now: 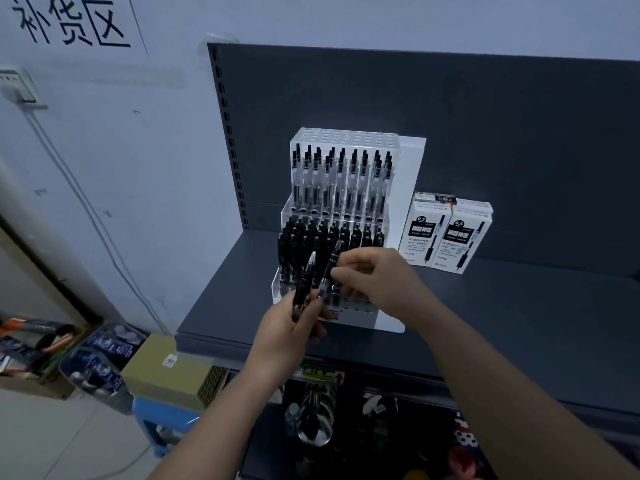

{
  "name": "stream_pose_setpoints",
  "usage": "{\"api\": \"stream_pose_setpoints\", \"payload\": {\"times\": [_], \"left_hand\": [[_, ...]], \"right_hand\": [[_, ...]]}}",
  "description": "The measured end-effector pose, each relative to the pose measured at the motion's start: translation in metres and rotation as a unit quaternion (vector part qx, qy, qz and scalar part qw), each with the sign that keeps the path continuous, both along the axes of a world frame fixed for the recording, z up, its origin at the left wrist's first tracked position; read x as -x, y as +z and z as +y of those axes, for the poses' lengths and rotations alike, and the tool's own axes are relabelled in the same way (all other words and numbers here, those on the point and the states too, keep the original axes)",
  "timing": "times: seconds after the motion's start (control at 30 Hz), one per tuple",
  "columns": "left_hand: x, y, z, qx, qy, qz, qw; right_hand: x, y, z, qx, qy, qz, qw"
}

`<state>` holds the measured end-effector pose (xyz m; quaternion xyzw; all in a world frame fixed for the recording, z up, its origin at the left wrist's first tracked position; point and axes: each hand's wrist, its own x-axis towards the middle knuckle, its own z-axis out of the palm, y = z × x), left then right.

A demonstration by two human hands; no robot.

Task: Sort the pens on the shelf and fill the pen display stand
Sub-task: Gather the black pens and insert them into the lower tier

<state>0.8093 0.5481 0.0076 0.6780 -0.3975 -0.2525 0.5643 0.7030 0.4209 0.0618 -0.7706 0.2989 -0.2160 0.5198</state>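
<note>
Head view: the left hand (289, 329) grips a black pen (304, 282), its long axis tilted up toward one o'clock. The right hand (377, 278) pinches a second pen (331, 261), slanted likewise, just in front of the display stand (410, 168) on the shelf (502, 306). Pen boxes (446, 237) stand at its three o'clock.

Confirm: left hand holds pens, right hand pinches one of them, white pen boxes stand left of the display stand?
One error. The head view shows the white pen boxes right of the display stand, not left. The rest holds: left hand holds pens, right hand pinches one of them.
</note>
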Motion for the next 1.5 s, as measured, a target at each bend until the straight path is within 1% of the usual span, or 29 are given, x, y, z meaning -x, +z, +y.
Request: {"api": "stream_pose_setpoints", "payload": {"times": [0.13, 0.23, 0.27, 0.33, 0.37, 0.43, 0.53, 0.63, 0.67, 0.77, 0.83, 0.93, 1.07, 1.1, 1.13, 1.17, 1.2, 1.23, 1.27, 1.3, 1.37, 1.43, 1.5], "left_hand": [[0.006, -0.002, -0.004, -0.01, -0.055, 0.01, 0.998], [0.005, -0.005, -0.006, -0.013, -0.064, 0.027, 0.998], [0.003, -0.007, -0.007, -0.022, -0.054, 0.001, 0.998], [-0.003, -0.012, -0.007, -0.049, -0.015, -0.101, 0.994], [-0.007, -0.014, -0.006, -0.053, 0.009, -0.137, 0.989], [-0.013, -0.014, -0.004, -0.044, 0.053, -0.181, 0.981], [-0.018, -0.016, -0.003, -0.035, 0.061, -0.237, 0.969], [-0.021, -0.02, -0.004, -0.043, 0.053, -0.239, 0.969], [-0.022, -0.021, -0.004, -0.044, 0.05, -0.241, 0.968], [-0.024, -0.022, -0.004, -0.048, 0.048, -0.257, 0.964], [-0.024, -0.022, -0.005, -0.046, 0.055, -0.255, 0.964], [-0.022, -0.02, -0.005, -0.044, 0.051, -0.206, 0.976], [-0.017, -0.011, -0.006, -0.036, -0.009, -0.08, 0.996], [-0.014, -0.009, -0.006, -0.034, -0.025, -0.053, 0.998], [-0.011, -0.005, -0.007, -0.033, -0.043, -0.029, 0.998], [-0.007, -0.002, -0.009, -0.033, -0.061, -0.008, 0.998], [-0.004, 0.0, -0.01, -0.036, -0.081, 0.006, 0.996], [-0.001, 0.002, -0.011, -0.042, -0.098, 0.013, 0.994], [0.003, 0.004, -0.013, -0.049, -0.115, 0.013, 0.992], [0.005, 0.005, -0.014, -0.059, -0.127, 0.007, 0.99], [0.007, 0.006, -0.014, -0.081, -0.134, -0.028, 0.987], [0.003, 0.003, -0.012, -0.093, -0.117, -0.059, 0.987], [-0.004, 0.001, -0.009, -0.078, -0.085, -0.062, 0.991]], "right_hand": [[0.004, -0.002, -0.001, -0.088, 0.031, -0.047, 0.995], [0.011, 0.002, -0.001, -0.106, 0.034, -0.075, 0.991], [0.014, 0.004, -0.003, -0.092, 0.017, -0.087, 0.992], [0.019, 0.011, -0.011, -0.059, -0.041, -0.116, 0.991], [0.021, 0.014, -0.015, -0.048, -0.07, -0.134, 0.987], [0.022, 0.016, -0.021, -0.018, -0.115, -0.155, 0.981], [0.017, 0.008, -0.022, 0.071, -0.128, -0.126, 0.981], [0.008, -0.006, -0.024, 0.216, -0.113, -0.062, 0.968], [0.005, -0.011, -0.026, 0.244, -0.108, -0.037, 0.963], [-0.005, -0.024, -0.029, 0.284, -0.101, 0.044, 0.952], [-0.01, -0.031, -0.029, 0.293, -0.099, 0.081, 0.948], [-0.013, -0.032, -0.03, 0.282, -0.096, 0.103, 0.949], [-0.004, -0.021, -0.028, 0.271, -0.089, 0.148, 0.947], [0.0, -0.017, -0.025, 0.257, -0.092, 0.14, 0.952], [0.004, -0.011, -0.02, 0.224, -0.087, 0.115, 0.964], [0.007, -0.005, -0.014, 0.164, -0.063, 0.081, 0.981], [0.01, -0.001, -0.008, 0.084, -0.025, 0.046, 0.995], [0.01, 0.002, -0.003, 0.01, 0.011, 0.018, 1.0], [0.01, 0.002, 0.0, -0.038, 0.034, -0.003, 0.999], [0.011, 0.002, 0.001, -0.056, 0.043, -0.017, 0.997], [0.015, 0.003, -0.003, -0.055, 0.026, -0.033, 0.998], [0.025, 0.004, -0.012, -0.06, -0.016, -0.055, 0.997], [0.038, 0.005, -0.024, -0.079, -0.041, -0.059, 0.994]]}}
